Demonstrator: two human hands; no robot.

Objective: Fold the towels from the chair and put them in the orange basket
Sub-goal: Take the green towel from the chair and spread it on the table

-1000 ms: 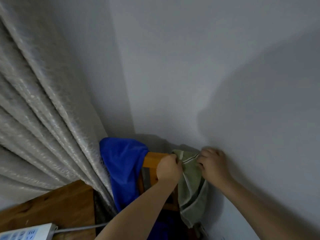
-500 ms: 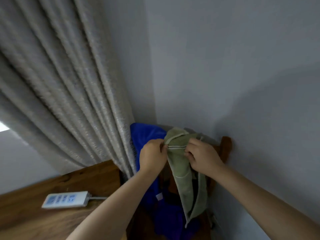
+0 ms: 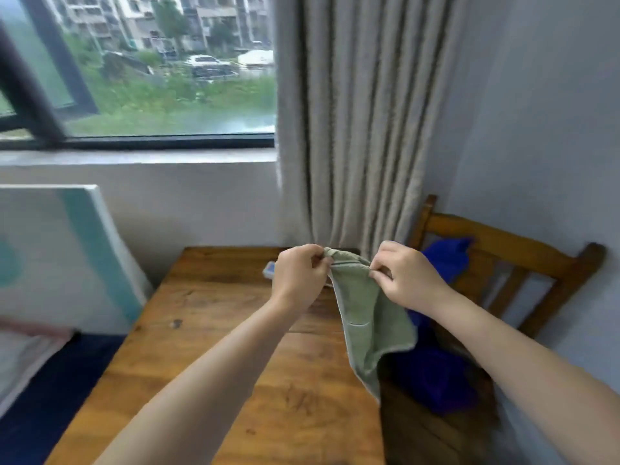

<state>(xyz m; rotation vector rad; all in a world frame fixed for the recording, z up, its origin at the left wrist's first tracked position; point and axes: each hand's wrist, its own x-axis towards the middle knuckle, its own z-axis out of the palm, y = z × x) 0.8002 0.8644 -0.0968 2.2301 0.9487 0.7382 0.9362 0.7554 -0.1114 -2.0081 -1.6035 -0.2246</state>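
Pinching the top hem of the green towel [image 3: 367,317] at two points close together, the left hand [image 3: 297,275] and the right hand [image 3: 404,278] hold it up in the air, over the right edge of the wooden table [image 3: 235,347] and just in front of the wooden chair [image 3: 510,260]. Both grips are fingertip pinches on the bunched upper edge, thumbs against forefingers, and the cloth hangs below in a loose, half-twisted drape. A blue towel [image 3: 443,330] lies heaped on the chair seat and against its backrest, not yet folded. The orange basket is not in view (so where the folded piece must go cannot be told from here).

The risk, as I judge it, lies in that narrow hold: with the hands so near each other the hem is crumpled, and a fold started now would come out skewed. A slipped corner could also drop the towel between table and chair.
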